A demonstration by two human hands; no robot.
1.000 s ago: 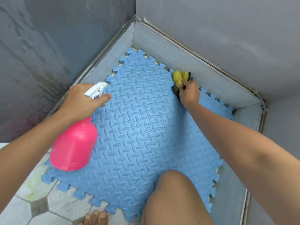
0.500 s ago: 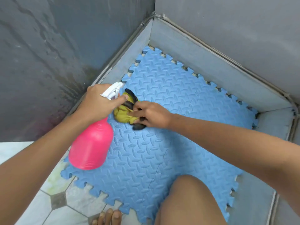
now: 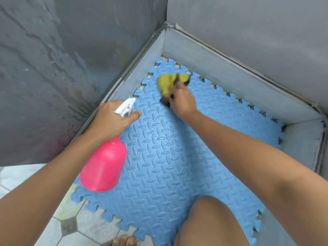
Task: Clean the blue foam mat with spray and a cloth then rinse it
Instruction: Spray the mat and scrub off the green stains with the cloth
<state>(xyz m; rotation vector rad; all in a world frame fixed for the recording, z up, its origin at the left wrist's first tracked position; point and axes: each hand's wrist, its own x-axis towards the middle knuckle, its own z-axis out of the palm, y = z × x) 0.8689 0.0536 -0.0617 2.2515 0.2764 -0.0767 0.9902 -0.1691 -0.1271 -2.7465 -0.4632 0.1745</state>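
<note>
Down in floor corner, between two grey walls [image 3: 248, 23]: blue foam mat [image 3: 177, 166] lies flat, far edges against low grey skirting [image 3: 230, 77]. Right hand [image 3: 182, 102] grips yellow cloth [image 3: 168, 82], pressed on mat near far corner; cloth blurred. Left hand [image 3: 113, 119] curled round neck of pink spray bottle [image 3: 104, 167], white trigger head [image 3: 126, 107] pointing toward corner, bottle held above mat's left edge. Knee [image 3: 209, 222] over mat's near part. Toes [image 3: 124, 241] on tiled floor [image 3: 53, 224].
</note>
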